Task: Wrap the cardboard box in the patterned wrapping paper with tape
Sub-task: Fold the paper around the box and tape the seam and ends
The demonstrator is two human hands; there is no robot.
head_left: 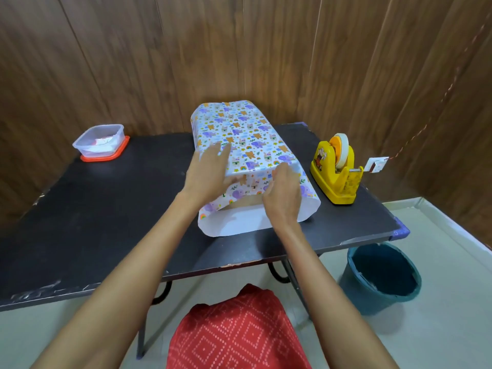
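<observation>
Both hands are on the parcel at the middle of the black tabletop [106, 209]. The cardboard box [246, 202] lies wrapped around its length in the patterned wrapping paper [239, 129], a white sheet printed with purple elephants, bears and rainbows, and only a sliver of brown shows through the open near end, where the paper juts out as a loose tube with its plain white inside facing the camera. The left hand [210, 169] lies flat, fingers spread, pressing the top of the paper at the near left corner; it's a little blurred. The right hand [283, 194] curls over the near right edge, fingers bent down onto the overhanging paper, pushing the top flap in toward the box end; whether it pinches the paper or just presses, can't tell. The two hands sit apart, one at each near corner. Off to the right, clear of the parcel, a yellow tape dispenser [336, 174] stands with its roll of tape [342, 151] upright. At the far left corner rests a clear plastic container [99, 141] on a red lid. Down on the floor by the right edge sits a dark teal bucket [383, 278].
</observation>
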